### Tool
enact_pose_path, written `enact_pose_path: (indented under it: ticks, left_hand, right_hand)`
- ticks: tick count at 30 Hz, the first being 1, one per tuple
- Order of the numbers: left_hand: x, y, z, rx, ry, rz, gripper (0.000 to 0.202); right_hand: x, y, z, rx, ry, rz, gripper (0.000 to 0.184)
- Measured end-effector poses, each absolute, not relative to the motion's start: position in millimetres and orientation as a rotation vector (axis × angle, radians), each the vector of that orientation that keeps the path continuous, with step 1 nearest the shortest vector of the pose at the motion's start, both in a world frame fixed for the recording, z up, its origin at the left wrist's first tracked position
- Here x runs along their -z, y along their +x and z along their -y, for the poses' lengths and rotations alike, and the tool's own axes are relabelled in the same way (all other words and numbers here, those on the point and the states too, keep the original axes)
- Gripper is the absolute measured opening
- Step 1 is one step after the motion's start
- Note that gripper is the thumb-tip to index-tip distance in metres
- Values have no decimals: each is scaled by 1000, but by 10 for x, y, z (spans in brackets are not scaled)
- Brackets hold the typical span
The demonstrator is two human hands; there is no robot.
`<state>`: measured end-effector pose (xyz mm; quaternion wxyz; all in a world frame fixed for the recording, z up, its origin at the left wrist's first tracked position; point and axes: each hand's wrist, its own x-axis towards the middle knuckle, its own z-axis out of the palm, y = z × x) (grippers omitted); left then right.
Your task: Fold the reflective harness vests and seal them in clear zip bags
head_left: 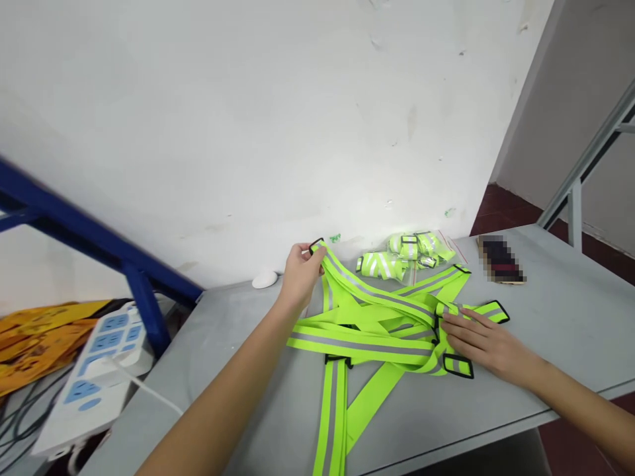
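Green straps (367,343) in left fingers (300,259), orange cloth (47,334) possibly lettered

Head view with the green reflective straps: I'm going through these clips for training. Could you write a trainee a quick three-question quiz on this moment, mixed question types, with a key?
1. Which hand pinches the end of a green reflective strap between thumb and fingers?
2. True or false: the right hand hangs clear above the straps.
3. Which of these lies farthest left in the picture on the grey table? A) the bagged straps B) the white oval object C) the pixelated item

Key:
1. The left hand.
2. False: it lies flat on them.
3. B.
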<state>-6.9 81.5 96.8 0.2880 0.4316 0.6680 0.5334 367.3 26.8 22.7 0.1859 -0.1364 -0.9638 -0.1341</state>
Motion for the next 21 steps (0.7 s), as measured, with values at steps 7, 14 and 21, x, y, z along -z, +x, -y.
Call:
enact_pose_path:
  ticks: [7, 14, 21]
  left_hand:
    - [-1215, 400, -940, -1578, 1454, -1553, 31]
    - [-995, 141, -793, -1093, 1896, -2151, 47]
    - [-876, 971, 739, -584, 2087, -1167, 55]
  right_hand:
    - [-265, 3637, -232, 412, -384, 2692, 32]
    - [-461, 3474, -42, 448, -395, 2796, 21]
    - [-748, 3000, 160, 168, -329, 2967, 26]
